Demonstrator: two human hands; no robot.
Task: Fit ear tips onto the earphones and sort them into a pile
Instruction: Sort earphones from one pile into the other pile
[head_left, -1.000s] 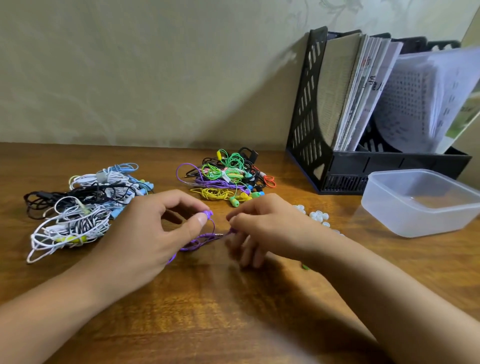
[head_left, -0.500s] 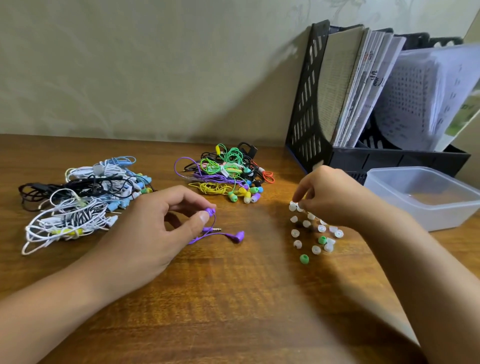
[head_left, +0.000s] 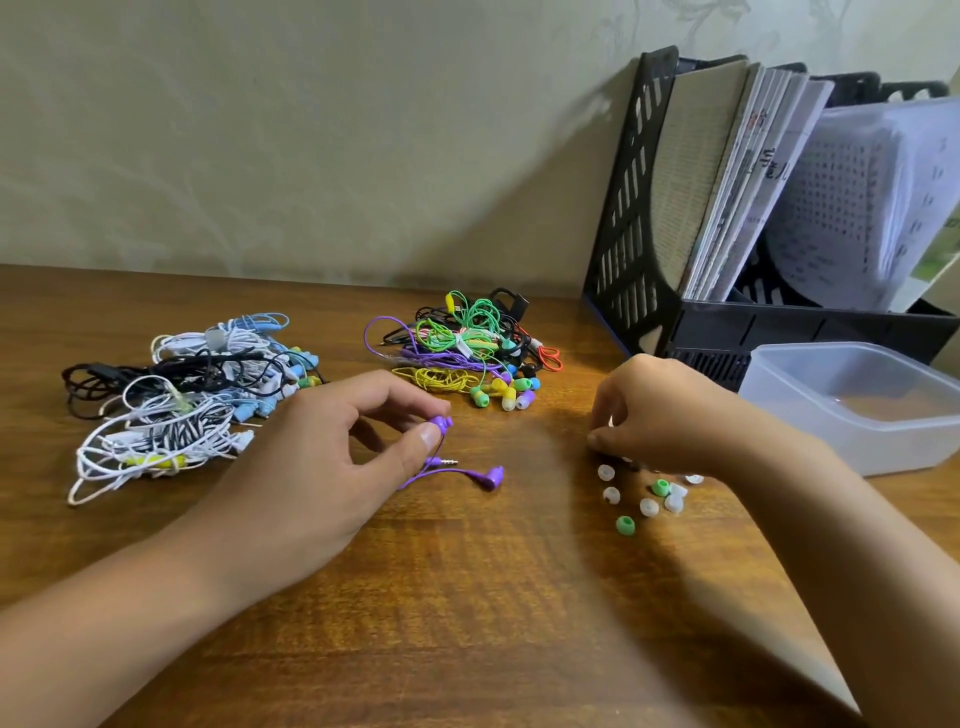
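A brown wooden table (head_left: 467, 597) with a visible grain fills the lower half of the frame, meeting a pale greenish wall (head_left: 311, 130) with a faint leafy pattern. At centre left, the left hand (head_left: 322, 467) pinches one purple earbud (head_left: 440, 422) between thumb and forefinger; its cord runs down to the table, where the plug (head_left: 441, 461) and the second bud (head_left: 491, 477) lie just right of the thumb. At centre right, the right hand (head_left: 670, 415) reaches down with curled fingers onto a scatter of white and green ear tips (head_left: 644, 501); whether it grips one I cannot tell, since the fingertips are hidden and blurred. At the left lies a pile of white, black and blue earphones (head_left: 182, 395). At upper centre, near the wall, sits a tangle of green, purple and yellow earphones (head_left: 462, 353). In the upper right a black file rack (head_left: 631, 218) holds books and papers, and just in front of it stands a clear plastic tub (head_left: 852, 410).
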